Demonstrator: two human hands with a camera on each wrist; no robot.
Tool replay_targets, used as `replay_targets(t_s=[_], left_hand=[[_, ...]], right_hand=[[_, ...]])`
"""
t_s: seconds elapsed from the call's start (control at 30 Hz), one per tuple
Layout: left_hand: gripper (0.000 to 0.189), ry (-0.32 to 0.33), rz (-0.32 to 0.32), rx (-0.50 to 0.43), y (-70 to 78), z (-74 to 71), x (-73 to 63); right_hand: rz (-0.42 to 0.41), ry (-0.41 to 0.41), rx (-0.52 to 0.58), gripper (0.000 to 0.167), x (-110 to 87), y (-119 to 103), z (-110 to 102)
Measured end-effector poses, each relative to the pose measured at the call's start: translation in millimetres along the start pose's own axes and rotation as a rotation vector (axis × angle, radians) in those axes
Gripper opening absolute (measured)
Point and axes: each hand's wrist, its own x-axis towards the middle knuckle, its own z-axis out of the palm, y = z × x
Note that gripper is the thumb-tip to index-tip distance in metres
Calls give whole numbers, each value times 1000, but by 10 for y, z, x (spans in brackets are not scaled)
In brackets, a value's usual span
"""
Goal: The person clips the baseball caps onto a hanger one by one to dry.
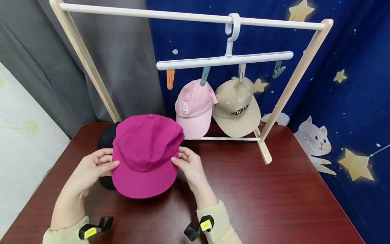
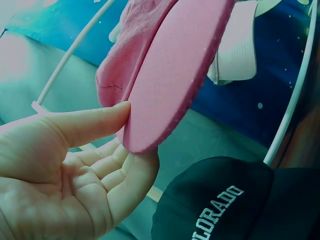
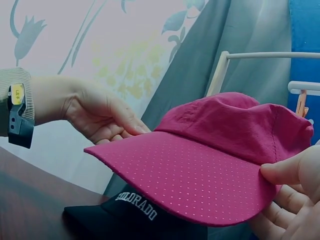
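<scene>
A magenta cap is held up above the table, its brim toward me. My left hand pinches the left edge of the brim, thumb on top and fingers beneath, as the left wrist view shows on the brim. On the opposite side my right hand pinches the brim's right edge; in the right wrist view its thumb presses on the dotted brim. Behind and below the magenta cap lies a black cap with white COLORADO lettering, mostly hidden in the head view.
A wooden rack with a white top bar carries a white hanger. Clips hold a pink cap and a beige cap on it. An orange clip and a green clip hang at its ends.
</scene>
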Motion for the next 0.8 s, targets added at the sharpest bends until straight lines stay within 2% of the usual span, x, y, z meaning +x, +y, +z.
replay_targets(t_s=[0.17, 0.5, 0.8], left_hand=[[26, 2, 2, -33, 27, 37, -13], [26, -4, 27, -87, 53, 94, -16], [26, -14, 13, -33, 98, 150, -25]], right_hand=[[18, -23, -13, 37, -1, -20, -14], [49, -104, -50, 58, 2, -55, -93], [47, -94, -62, 41, -5, -99, -156]])
